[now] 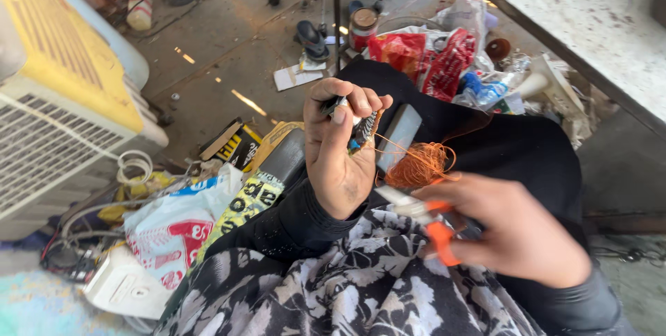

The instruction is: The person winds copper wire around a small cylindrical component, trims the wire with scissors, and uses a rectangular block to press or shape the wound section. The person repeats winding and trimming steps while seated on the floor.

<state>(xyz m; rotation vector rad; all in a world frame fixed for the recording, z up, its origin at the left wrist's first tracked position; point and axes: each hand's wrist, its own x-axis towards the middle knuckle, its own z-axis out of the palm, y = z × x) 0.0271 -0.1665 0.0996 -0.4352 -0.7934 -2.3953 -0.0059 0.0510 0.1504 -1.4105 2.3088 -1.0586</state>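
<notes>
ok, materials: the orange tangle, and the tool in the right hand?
Orange tangle: looks like thin copper winding wire, judging by its fine, springy, glossy strands; orange thread can't be ruled out. Tool in the right hand: pale, dull metal tip, likely steel, with matte orange grips that look plastic or rubber, partly hidden by the fingers.

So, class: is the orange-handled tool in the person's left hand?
No, the orange-handled tool sits in the right hand, while the left hand grips a small wound part trailing orange wire.
</notes>
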